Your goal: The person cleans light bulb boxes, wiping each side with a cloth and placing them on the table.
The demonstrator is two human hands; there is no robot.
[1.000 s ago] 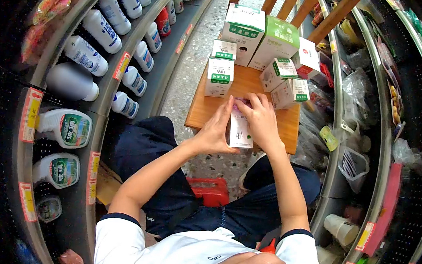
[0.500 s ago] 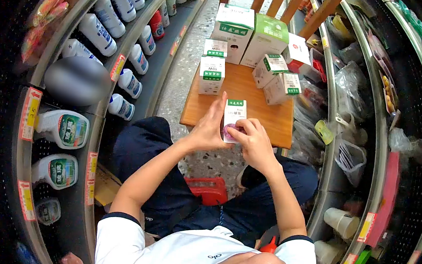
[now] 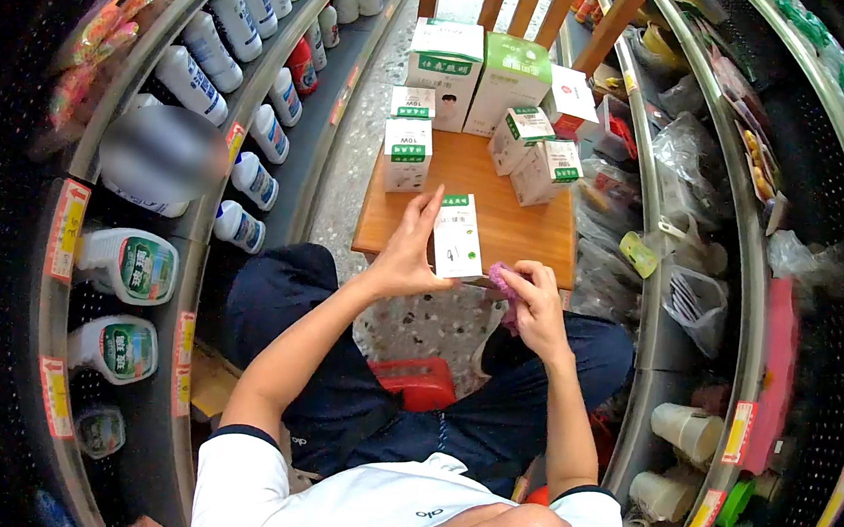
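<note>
My left hand (image 3: 410, 245) grips a small white and green light bulb box (image 3: 457, 237) by its left side, over the near edge of the wooden chair seat (image 3: 469, 182). Just right of the box, my right hand (image 3: 536, 302) pinches a purple cloth (image 3: 504, 279), apart from the box. Dark marks show on the box's lower face. Farther back on the seat, two small boxes (image 3: 407, 156) stand at the left and two more (image 3: 546, 172) at the right. Behind them are a large white box (image 3: 443, 73), a green-topped box (image 3: 507, 85) and a white and red box (image 3: 571, 100).
Shelves close in on both sides. White bottles (image 3: 192, 84) and glass-cleaner bottles (image 3: 129, 265) line the left one; plastic-wrapped goods (image 3: 688, 151) and plastic cups (image 3: 684, 430) fill the right. A red stool (image 3: 417, 382) is between my legs.
My right hand has drawn the cloth off the box face, moving right and down. The box has tilted slightly in my left hand, and the view has shifted a little.
</note>
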